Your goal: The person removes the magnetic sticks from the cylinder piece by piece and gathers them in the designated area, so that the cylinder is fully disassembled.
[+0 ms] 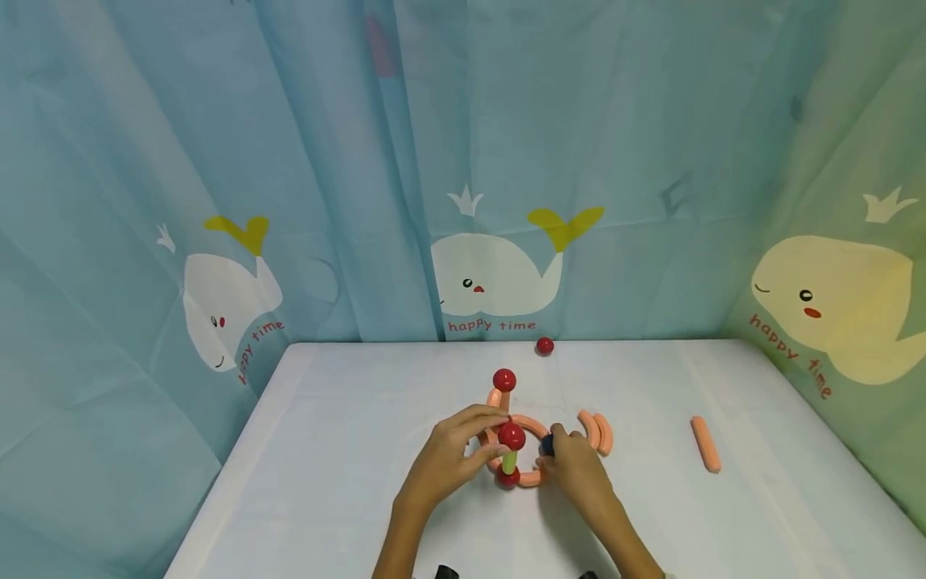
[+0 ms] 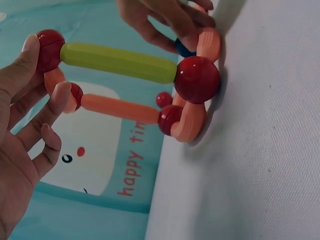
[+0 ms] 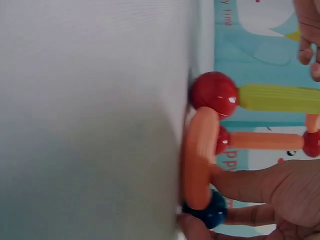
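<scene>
A small frame of toy balls and rods stands on the white table. My left hand (image 1: pixel 450 452) holds its near upper red ball (image 1: pixel 512 436) between thumb and fingers. Below that ball an upright yellow-green rod (image 2: pixel 119 62) runs down to a lower red ball (image 2: pixel 197 80). Behind it, an orange rod (image 2: pixel 120 107) joins two more red balls. Curved orange rods (image 1: pixel 530 424) form a ring at the base. At the ring's right side my right hand (image 1: pixel 576 470) pinches a dark blue ball (image 3: pixel 211 210), which touches the end of a curved orange rod (image 3: pixel 200 157).
Two loose curved orange rods (image 1: pixel 604 435) lie just right of my right hand. Farther right is a straight orange rod (image 1: pixel 705 444). A loose red ball (image 1: pixel 545 346) sits at the table's back edge, before a blue curtain (image 1: pixel 629 281) with whale prints.
</scene>
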The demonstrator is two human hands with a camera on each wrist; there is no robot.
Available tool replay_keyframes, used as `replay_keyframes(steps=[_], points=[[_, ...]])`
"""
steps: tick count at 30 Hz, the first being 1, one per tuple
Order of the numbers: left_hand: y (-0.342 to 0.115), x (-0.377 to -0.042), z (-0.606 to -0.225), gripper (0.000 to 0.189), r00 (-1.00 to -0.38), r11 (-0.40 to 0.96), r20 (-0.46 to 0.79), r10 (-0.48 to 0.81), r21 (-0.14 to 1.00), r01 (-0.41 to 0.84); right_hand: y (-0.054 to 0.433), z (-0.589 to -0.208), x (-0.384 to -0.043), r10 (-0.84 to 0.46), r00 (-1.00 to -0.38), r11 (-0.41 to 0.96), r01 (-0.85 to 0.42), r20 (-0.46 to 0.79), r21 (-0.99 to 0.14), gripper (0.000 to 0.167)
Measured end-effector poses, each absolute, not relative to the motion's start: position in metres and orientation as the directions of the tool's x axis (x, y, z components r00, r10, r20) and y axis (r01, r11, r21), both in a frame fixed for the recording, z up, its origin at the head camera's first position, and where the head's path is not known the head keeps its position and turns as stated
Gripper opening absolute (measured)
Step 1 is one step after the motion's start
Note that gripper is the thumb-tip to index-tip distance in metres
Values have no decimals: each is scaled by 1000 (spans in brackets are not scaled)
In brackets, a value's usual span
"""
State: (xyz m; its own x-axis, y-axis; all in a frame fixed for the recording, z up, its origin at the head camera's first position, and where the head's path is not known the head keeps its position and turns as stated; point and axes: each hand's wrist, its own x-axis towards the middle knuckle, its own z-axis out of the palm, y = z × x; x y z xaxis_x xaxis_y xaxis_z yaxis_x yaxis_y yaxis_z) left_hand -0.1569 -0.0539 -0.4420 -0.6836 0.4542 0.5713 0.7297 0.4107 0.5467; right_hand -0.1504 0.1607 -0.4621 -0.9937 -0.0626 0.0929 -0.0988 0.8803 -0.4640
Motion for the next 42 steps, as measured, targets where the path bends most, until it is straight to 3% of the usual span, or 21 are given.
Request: replay_keyframes(steps=[6, 10, 17, 23, 27, 32, 36, 42], points=[[-51, -154, -440, 39, -700, 432, 544, 462, 552, 713, 159, -466, -158, -64, -988, 892, -119, 140, -436, 43], [-47, -154, -441, 39, -673, 415, 557, 486, 531, 739, 159, -465, -167, -93, -986, 883, -146, 139, -445, 47], [-41, -152, -439, 36, -661, 422, 569, 490, 508, 751, 161, -469, -183, -98, -980, 872, -170, 176, -459, 37], [-41, -153, -439, 34, -656, 447, 593, 467, 481, 754, 166, -468, -191, -106, -984, 816, -168, 142, -554, 36], [-42, -153, -438, 39, -662, 473, 595, 455, 469, 746, 177, -453, -187, -124, -975, 748, -214, 185, -628, 28], [-43, -152, -439, 38, -672, 469, 578, 464, 483, 739, 194, -428, -173, -137, -945, 642, -313, 297, -700, 23], [-41, -153, -439, 36, -668, 488, 589, 456, 462, 740, 203, -413, -159, -248, -898, 528, -439, 363, -727, 23], [-38, -152, -439, 31, -669, 529, 618, 414, 435, 729, 200, -408, -146, -430, -809, 393, -567, 400, -724, 39]])
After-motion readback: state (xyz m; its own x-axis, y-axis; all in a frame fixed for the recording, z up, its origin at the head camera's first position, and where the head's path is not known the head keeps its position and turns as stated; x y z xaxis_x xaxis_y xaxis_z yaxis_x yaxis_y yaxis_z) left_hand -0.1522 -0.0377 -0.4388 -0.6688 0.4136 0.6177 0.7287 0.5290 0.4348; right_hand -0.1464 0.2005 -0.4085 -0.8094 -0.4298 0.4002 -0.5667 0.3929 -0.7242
